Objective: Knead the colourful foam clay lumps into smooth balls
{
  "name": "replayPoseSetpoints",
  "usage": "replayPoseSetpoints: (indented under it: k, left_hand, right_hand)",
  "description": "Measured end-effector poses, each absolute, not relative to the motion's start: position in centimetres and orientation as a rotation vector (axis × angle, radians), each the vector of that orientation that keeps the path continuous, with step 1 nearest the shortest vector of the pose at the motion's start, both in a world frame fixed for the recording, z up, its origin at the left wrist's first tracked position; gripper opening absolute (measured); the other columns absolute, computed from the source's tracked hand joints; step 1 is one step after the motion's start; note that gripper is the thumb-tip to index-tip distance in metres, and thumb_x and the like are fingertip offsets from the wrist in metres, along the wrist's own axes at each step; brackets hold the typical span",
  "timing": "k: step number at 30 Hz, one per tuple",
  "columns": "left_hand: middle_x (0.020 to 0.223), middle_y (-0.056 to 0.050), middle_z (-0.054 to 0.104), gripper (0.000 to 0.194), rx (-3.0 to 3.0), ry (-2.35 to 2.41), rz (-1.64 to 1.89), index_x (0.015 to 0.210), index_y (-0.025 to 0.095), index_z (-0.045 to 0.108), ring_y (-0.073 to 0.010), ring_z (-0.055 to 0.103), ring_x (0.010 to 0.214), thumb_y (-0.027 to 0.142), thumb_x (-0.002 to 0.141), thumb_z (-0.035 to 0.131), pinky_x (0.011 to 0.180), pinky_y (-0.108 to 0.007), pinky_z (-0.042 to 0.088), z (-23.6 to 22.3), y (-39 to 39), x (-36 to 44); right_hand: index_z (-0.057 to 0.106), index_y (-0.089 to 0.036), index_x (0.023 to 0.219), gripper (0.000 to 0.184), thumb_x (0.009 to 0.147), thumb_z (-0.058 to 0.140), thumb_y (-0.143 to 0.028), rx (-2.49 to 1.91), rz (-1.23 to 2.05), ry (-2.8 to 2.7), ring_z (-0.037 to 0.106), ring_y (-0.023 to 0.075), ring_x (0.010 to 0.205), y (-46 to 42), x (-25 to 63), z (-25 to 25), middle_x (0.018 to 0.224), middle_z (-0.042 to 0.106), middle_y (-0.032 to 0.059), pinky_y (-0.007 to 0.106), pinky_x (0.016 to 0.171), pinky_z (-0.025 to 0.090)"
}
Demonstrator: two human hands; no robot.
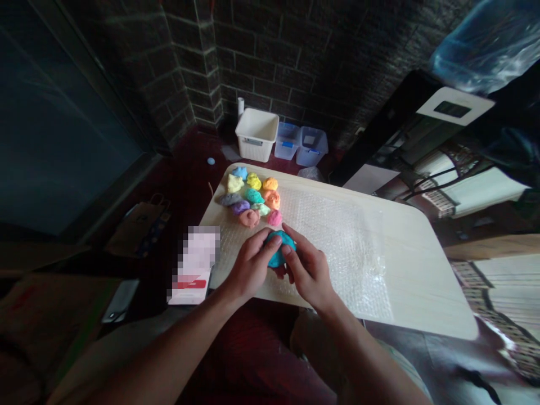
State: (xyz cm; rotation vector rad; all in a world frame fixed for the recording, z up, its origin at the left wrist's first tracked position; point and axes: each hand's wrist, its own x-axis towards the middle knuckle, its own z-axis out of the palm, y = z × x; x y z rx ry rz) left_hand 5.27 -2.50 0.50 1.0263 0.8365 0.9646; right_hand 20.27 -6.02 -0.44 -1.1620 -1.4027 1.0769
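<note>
Between both hands I hold a lump of teal modelling clay (276, 256) over the near edge of the table. My left hand (252, 259) grips it from the left, thumb on top. From the right, my right hand (310, 267) closes on the same lump, its thumb pressing the side. Just beyond my fingers lies a pink clay lump (274, 217), with a brownish-pink lump (249, 218) to its left. Several more lumps sit behind, among them a green one (255, 196), a purple one (240, 207), an orange one (272, 199) and a blue one (240, 172).
Bubble wrap (337, 247) covers the middle of the pale wooden table (422, 270). A partly pixelated phone-like screen (192, 275) is at the left edge. On the floor beyond stand a white basket (257, 135) and two clear bins (311, 147). A paper bag (137, 225) is at left.
</note>
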Motion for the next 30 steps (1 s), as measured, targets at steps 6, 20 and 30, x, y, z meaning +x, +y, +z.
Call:
replayPoseSetpoints:
  k: [6, 20, 30]
  left_hand:
    - [0.066, 0.004, 0.056, 0.037, 0.929, 0.872, 0.99, 0.084, 0.02, 0.056, -0.0114, 0.056, 0.049, 0.053, 0.096, 0.065, 0.042, -0.021, 0.044, 0.6, -3.0, 5.5]
    - [0.108, -0.009, 0.075, 0.029, 0.741, 0.827, 1.076, 0.103, 0.02, 0.076, -0.0229, 0.067, 0.096, 0.046, 0.091, 0.075, 0.083, -0.032, 0.053, 0.1, -1.9, 5.7]
    - [0.099, -0.005, 0.075, 0.023, 0.962, 0.911, 1.051, 0.105, 0.023, 0.078, -0.0207, 0.066, 0.094, 0.04, 0.092, 0.073, 0.081, -0.029, 0.051, 0.4, -2.1, 5.7]
  right_hand:
    - [0.06, -0.023, 0.148, 0.045, 0.107, 0.059, -0.041, -1.169, 1.094, -1.398, 0.065, 0.0113, 0.051, -6.1, 19.8, -0.7, 0.07, 0.07, -0.0015, 0.022, 0.049, 0.056]
    - [0.061, -0.029, 0.147, 0.044, 0.103, 0.063, -0.033, -1.313, 0.541, -1.576, 0.069, 0.0209, 0.086, -5.7, 20.6, -0.8, 0.103, 0.069, 0.0074, 0.036, 0.074, 0.062]
    - [0.053, -0.024, 0.154, 0.048, 0.109, 0.05, -0.04, -1.357, 0.753, -1.472, 0.071, 0.0195, 0.071, -6.4, 20.2, -1.2, 0.107, 0.079, 0.0103, 0.03, 0.057, 0.06]
